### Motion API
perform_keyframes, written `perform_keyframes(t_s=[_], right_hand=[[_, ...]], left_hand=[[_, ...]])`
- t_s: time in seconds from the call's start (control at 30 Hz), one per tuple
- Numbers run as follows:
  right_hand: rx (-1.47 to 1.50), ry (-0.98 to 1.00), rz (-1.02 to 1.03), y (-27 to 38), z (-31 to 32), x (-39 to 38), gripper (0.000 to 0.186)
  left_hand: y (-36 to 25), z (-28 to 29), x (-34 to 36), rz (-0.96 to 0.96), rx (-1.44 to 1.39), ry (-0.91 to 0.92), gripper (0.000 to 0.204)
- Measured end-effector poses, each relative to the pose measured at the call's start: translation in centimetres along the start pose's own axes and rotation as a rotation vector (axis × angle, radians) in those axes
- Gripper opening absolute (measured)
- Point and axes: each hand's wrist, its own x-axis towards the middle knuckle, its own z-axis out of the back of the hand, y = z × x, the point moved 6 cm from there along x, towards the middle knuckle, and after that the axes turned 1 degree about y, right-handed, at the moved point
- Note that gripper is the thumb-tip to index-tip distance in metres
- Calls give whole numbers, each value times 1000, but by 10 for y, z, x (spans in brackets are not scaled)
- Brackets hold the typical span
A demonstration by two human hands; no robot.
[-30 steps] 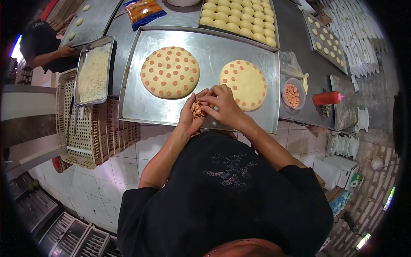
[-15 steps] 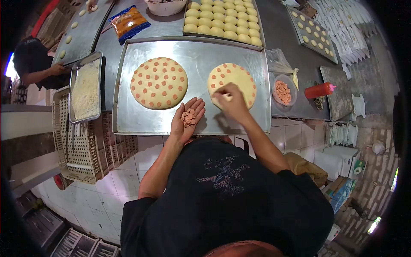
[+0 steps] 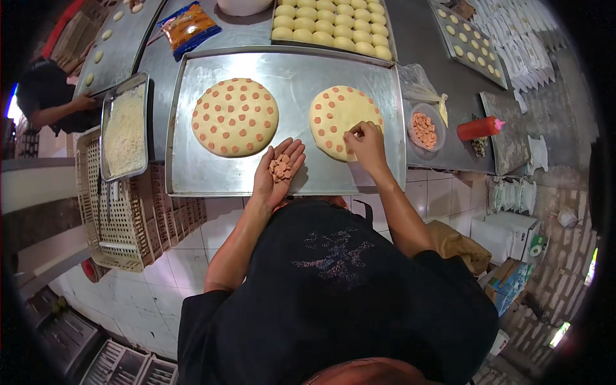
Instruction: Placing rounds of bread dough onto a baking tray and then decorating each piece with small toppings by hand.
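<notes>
My left hand is cupped palm up at the front of a large metal tray, a small heap of sausage slices lying in it. My right hand hovers over the right dough round, fingers pinched together; whatever is between the fingertips is hidden. Pinkish slices dot that round along its left side and rim, while its middle is bare dough. To the left lies another dough round, studded with slices all over.
Beside the tray stand a clear tub of slices and a red squeeze bottle. Behind is a tray of yellow dough balls. A pan of pale shreds or crumbs sits left, near another person's arm.
My right hand has moved slightly right over the right round, near its front edge. More slices show along that round's left side. My left hand stays palm up with the slices.
</notes>
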Motion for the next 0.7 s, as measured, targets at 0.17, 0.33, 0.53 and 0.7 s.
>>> perform_keyframes(t_s=[0.17, 0.33, 0.53, 0.7], right_hand=[[139, 173, 488, 108, -12, -28, 21], [180, 240, 620, 146, -42, -43, 21], [150, 281, 563, 148, -42, -42, 18], [365, 145, 142, 60, -19, -26, 18]], left_hand=[[1, 1, 6, 4, -21, 38, 53], [4, 7, 8, 5, 52, 36, 53], [5, 16, 8, 8, 76, 39, 53], [-4, 5, -1, -17, -15, 81, 54]])
